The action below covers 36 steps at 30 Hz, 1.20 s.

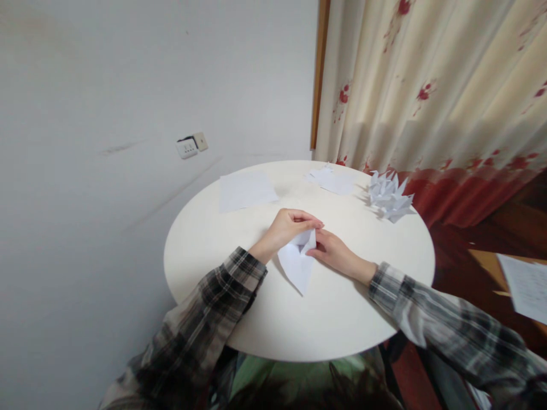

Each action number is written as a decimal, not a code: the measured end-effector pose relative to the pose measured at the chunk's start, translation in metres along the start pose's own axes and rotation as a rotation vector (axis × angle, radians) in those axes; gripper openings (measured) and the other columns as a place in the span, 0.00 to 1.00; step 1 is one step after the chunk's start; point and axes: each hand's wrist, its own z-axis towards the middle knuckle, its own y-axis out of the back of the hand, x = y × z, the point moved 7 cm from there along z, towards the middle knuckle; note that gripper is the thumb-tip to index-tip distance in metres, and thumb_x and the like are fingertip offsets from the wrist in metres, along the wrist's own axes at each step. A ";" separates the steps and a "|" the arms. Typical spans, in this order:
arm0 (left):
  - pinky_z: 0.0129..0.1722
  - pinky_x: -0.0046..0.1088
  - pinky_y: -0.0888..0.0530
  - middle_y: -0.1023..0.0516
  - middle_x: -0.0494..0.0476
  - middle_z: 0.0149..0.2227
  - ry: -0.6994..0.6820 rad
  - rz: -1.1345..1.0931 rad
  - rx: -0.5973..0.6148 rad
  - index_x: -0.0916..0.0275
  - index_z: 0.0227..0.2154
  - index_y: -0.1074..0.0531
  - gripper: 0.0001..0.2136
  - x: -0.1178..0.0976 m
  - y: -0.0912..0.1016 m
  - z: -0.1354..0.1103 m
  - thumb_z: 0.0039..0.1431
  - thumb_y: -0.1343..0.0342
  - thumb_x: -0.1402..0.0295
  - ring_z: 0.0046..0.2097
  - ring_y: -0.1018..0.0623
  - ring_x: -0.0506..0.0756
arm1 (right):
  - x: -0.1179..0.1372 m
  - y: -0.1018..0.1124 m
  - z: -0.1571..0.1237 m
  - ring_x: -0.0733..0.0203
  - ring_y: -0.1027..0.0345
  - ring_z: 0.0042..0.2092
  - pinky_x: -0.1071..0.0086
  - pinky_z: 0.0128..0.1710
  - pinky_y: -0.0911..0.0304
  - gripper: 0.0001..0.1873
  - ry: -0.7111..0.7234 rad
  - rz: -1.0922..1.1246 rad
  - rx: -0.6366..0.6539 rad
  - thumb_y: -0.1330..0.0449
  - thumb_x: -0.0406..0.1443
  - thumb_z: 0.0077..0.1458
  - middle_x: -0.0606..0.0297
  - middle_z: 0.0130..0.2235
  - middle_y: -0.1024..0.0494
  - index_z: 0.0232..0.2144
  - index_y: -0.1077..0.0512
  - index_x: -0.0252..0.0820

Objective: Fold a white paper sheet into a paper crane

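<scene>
A partly folded sheet of white paper [298, 267] is held between my two hands over the middle of the round white table [200, 250]. One pointed end of it faces me, and a raised flap stands at its far right side. My left hand [290, 225] pinches the top edge of that flap, fingers closed. Lower on the same flap, my right hand [333, 250] grips the paper's right side between thumb and fingers. The fingertips of both hands nearly meet, and part of the fold is hidden behind them.
Flat white paper [245, 191] lies at the table's back left, more paper pieces [333, 180] at the back. A cluster of folded paper cranes [388, 196] stands at the right edge. Beyond are a wall with a socket [187, 148], a curtain [410, 102] and a written sheet [525, 285].
</scene>
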 end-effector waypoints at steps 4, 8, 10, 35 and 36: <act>0.34 0.26 0.28 0.21 0.56 0.28 -0.003 -0.018 -0.010 0.67 0.23 0.24 0.05 -0.002 -0.001 -0.001 0.45 0.37 0.70 0.30 0.23 0.50 | 0.001 0.000 0.000 0.58 0.36 0.38 0.64 0.38 0.40 0.07 0.005 0.007 -0.003 0.39 0.36 0.51 0.60 0.36 0.28 0.34 0.30 0.39; 0.35 0.26 0.28 0.21 0.56 0.28 -0.011 0.008 -0.040 0.67 0.24 0.24 0.05 -0.004 0.000 -0.002 0.46 0.38 0.69 0.31 0.23 0.51 | 0.000 0.000 0.000 0.58 0.36 0.38 0.64 0.38 0.40 0.07 -0.002 0.007 -0.009 0.39 0.36 0.51 0.61 0.36 0.28 0.34 0.30 0.40; 0.35 0.26 0.28 0.21 0.56 0.29 -0.033 0.038 -0.028 0.67 0.25 0.24 0.05 -0.004 0.001 -0.001 0.47 0.38 0.69 0.32 0.23 0.51 | 0.000 0.000 0.000 0.58 0.36 0.38 0.64 0.38 0.40 0.07 0.001 0.001 -0.013 0.39 0.36 0.51 0.61 0.36 0.29 0.34 0.30 0.40; 0.48 0.29 0.30 0.21 0.55 0.41 -0.105 0.347 0.225 0.61 0.37 0.23 0.09 -0.020 0.008 -0.015 0.56 0.47 0.73 0.45 0.23 0.53 | -0.001 0.000 -0.003 0.59 0.37 0.36 0.66 0.37 0.41 0.07 0.010 -0.034 -0.003 0.41 0.38 0.54 0.62 0.33 0.30 0.30 0.31 0.40; 0.47 0.29 0.29 0.21 0.55 0.40 -0.119 0.363 0.220 0.61 0.36 0.23 0.09 -0.020 0.008 -0.014 0.56 0.46 0.73 0.44 0.23 0.53 | -0.001 0.000 -0.003 0.59 0.37 0.37 0.66 0.37 0.41 0.07 0.014 -0.032 -0.003 0.41 0.38 0.53 0.62 0.33 0.30 0.31 0.31 0.40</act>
